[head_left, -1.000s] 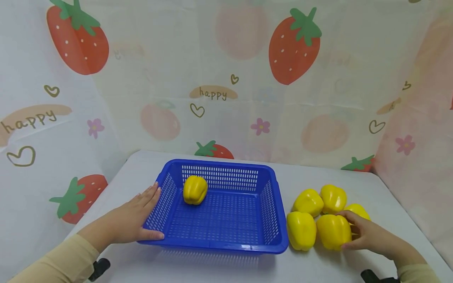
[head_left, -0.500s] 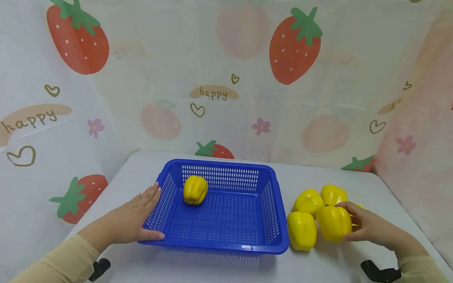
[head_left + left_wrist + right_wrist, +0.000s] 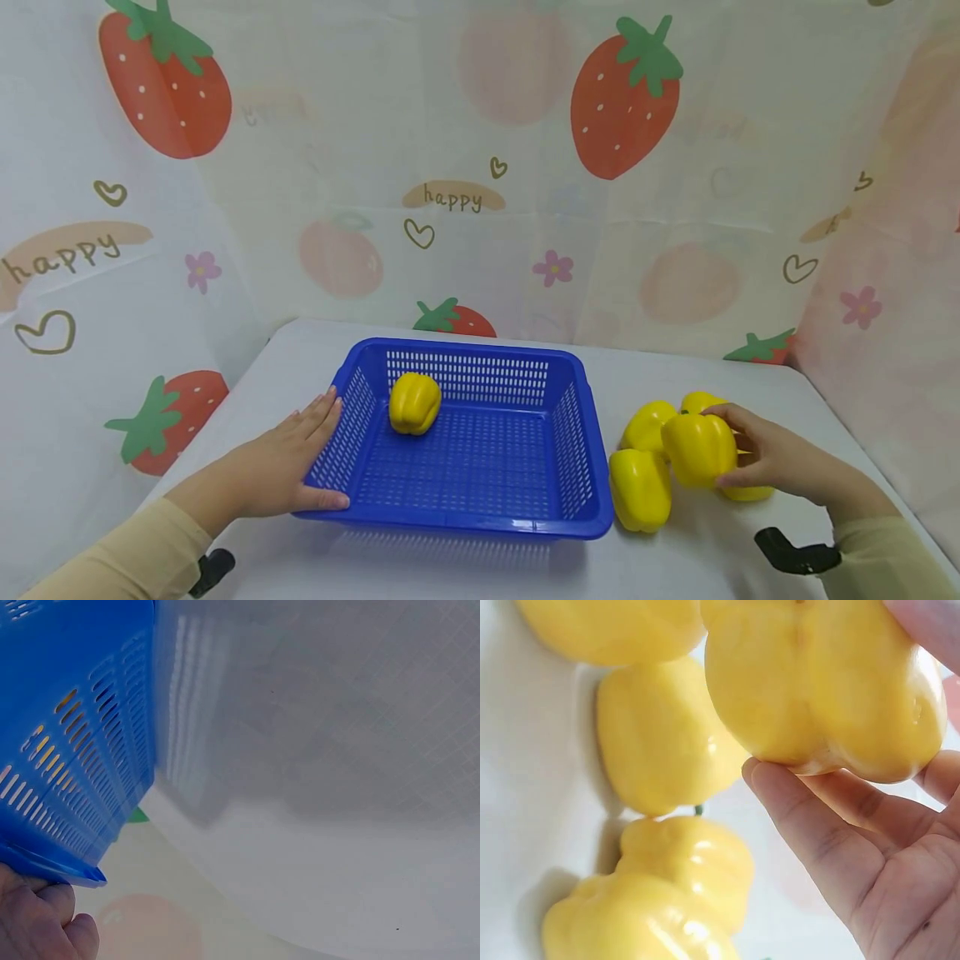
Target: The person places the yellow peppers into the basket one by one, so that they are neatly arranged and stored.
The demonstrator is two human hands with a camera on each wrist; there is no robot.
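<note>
My right hand (image 3: 783,454) holds a yellow bell pepper (image 3: 699,450) between thumb and fingers, lifted off the white table, as the right wrist view also shows. Several more yellow peppers stand close by: a near one (image 3: 641,492) beside the basket, one (image 3: 648,427) behind it, and others partly hidden by the held pepper and the hand. With fingers extended, my left hand (image 3: 277,462) rests on the left rim of a blue plastic basket (image 3: 480,525). Inside the basket, toward its back left, lies one yellow pepper (image 3: 415,404). In the left wrist view, fingertips (image 3: 56,919) touch the rim.
A white table (image 3: 420,571) carries everything. Behind it and along both sides hangs a curtain (image 3: 525,150) printed with strawberries, hearts and flowers. A black strap end (image 3: 797,552) sticks out by the right sleeve.
My right hand has raised the pepper from the table and shifted it slightly left and away from me, uncovering part of another pepper below. My left hand and the basket stay in place.
</note>
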